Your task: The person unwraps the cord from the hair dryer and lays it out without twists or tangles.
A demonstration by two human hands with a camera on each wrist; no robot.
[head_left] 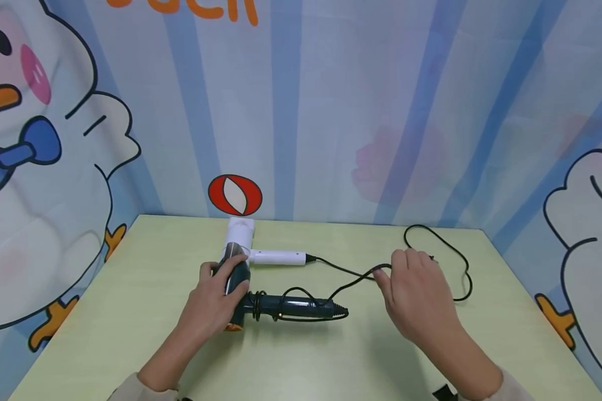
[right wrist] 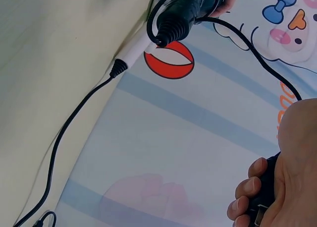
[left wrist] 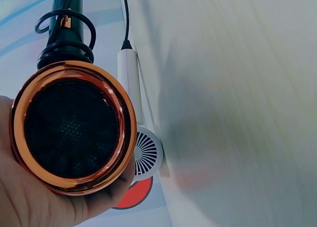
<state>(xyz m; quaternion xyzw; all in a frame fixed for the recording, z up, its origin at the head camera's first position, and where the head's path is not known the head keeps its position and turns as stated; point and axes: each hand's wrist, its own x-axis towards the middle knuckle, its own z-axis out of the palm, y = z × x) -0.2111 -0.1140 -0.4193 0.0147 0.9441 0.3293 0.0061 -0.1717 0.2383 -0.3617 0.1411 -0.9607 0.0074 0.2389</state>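
My left hand [head_left: 210,301] grips the barrel of a dark green hair dryer [head_left: 296,306], its handle pointing right. In the left wrist view, the copper-coloured ring [left wrist: 131,133] of its round end faces the camera. Loops of black cord [head_left: 257,305] are wound about the handle. From there the cord stretches across to my right hand [head_left: 421,295]. The right wrist view shows that hand's fingers curled round a black plug [right wrist: 267,187] with a metal prong visible. Most of the plug is hidden in the palm.
Behind the dark dryer lies a white hair dryer [head_left: 278,257] on the pale table [head_left: 301,367]. Its black cord [head_left: 466,262] runs right and loops behind my right hand. A printed cloth backdrop [head_left: 321,111] rises at the table's back edge. A small black object [head_left: 445,393] shows by the right sleeve.
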